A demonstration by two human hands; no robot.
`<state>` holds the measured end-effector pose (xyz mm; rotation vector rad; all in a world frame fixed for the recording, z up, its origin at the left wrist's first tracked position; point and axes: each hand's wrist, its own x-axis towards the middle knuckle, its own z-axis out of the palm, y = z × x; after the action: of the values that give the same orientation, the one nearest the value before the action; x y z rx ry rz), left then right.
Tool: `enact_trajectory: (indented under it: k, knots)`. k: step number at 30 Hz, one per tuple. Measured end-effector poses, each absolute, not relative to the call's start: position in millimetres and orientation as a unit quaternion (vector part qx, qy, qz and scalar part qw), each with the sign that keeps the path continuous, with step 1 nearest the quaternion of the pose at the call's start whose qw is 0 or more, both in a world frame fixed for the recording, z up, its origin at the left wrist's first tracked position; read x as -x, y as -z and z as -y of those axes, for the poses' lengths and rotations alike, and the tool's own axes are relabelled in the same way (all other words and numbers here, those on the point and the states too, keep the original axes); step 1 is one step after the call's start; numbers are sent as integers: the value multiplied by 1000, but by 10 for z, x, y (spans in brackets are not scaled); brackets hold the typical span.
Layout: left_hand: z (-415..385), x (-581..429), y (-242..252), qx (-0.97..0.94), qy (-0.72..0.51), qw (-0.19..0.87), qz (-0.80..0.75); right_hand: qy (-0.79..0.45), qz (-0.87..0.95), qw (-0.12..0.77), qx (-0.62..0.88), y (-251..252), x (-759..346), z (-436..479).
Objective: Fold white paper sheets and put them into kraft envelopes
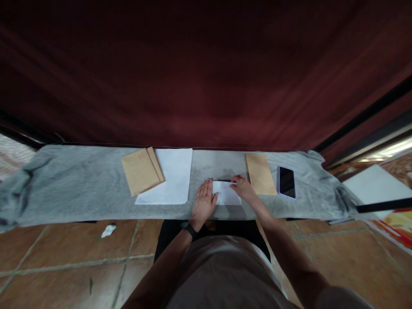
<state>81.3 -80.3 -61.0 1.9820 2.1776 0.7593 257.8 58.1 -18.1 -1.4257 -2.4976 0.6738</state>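
Note:
A small white folded sheet of paper (226,197) lies in front of me on the grey cloth. My left hand (204,201) rests flat on its left edge, fingers stretched out and thumb apart. At the far right edge of the paper, the fingers of my right hand (240,186) are bent and pinched on it. A thin dark strip shows along the paper's far edge between my hands; I cannot make out whether it is a shadow or an object. Just beyond my right hand lies a stack of brown envelopes (261,174).
A stack of white paper (172,176) lies to the left, partly under more brown envelopes (141,171). A phone (286,182) sits at the right on the grey cloth (80,184). A dark red curtain (206,86) hangs behind the narrow table. A crumpled white scrap (108,230) is on the tiled floor.

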Motion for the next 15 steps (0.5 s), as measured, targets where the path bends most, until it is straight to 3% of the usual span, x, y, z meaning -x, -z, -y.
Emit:
enact_trajectory:
  k: [6,10,15]
  knots:
    - [763,-629,622,-511,-467,232,-684,-292,835,196,423,95,-2712,-474]
    - [685,-548,576,-450,-525,381,-614,-340,811,280,386,33,-2741,-403]
    - [683,-539,380,-445,-549,320,-631,-340,817,314,344,-76,-2739,-353]
